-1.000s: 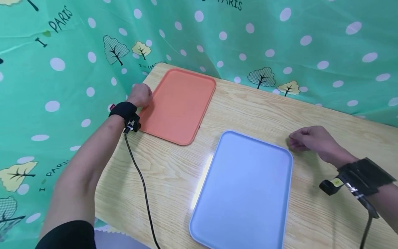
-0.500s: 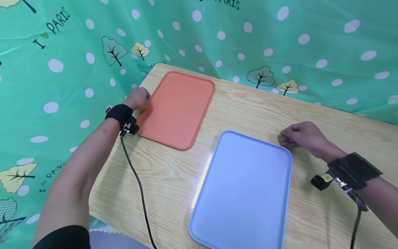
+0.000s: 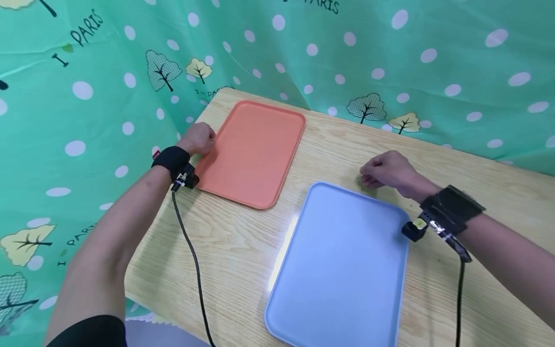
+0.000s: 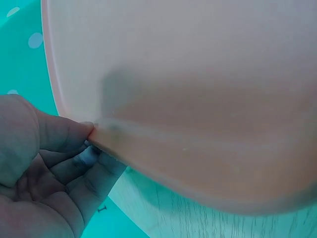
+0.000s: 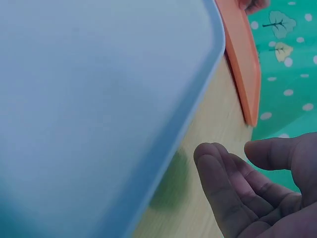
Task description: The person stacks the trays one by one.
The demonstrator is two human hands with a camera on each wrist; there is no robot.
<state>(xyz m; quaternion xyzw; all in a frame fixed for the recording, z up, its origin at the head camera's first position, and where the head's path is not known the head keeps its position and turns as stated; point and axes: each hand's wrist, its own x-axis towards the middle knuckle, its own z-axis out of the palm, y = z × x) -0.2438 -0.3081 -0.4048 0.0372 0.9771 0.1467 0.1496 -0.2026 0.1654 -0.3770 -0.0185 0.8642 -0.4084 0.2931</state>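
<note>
My left hand (image 3: 198, 139) is at the left rim of the orange tray (image 3: 253, 156), which lies at the back left of the table. In the left wrist view, the thumb and fingers (image 4: 74, 134) pinch that rim. A blue tray (image 3: 338, 265) lies nearer, right of the middle. My right hand (image 3: 388, 169) hovers just beyond the blue tray's far edge with nothing in it. Seen from the right wrist, its fingers (image 5: 218, 183) are loosely bent and the thumb stands apart from them, beside the blue tray's rim.
The wooden table (image 3: 208, 250) borders a green polka-dot cloth (image 3: 277, 48) at the back and left. Black cables (image 3: 197, 270) run from both wrist cameras, one across the table's left part. The orange and blue trays lie apart, with bare wood between.
My right hand has moved left, from beside the blue tray's far right corner to behind its far edge. The orange tray and my left hand have shifted slightly nearer.
</note>
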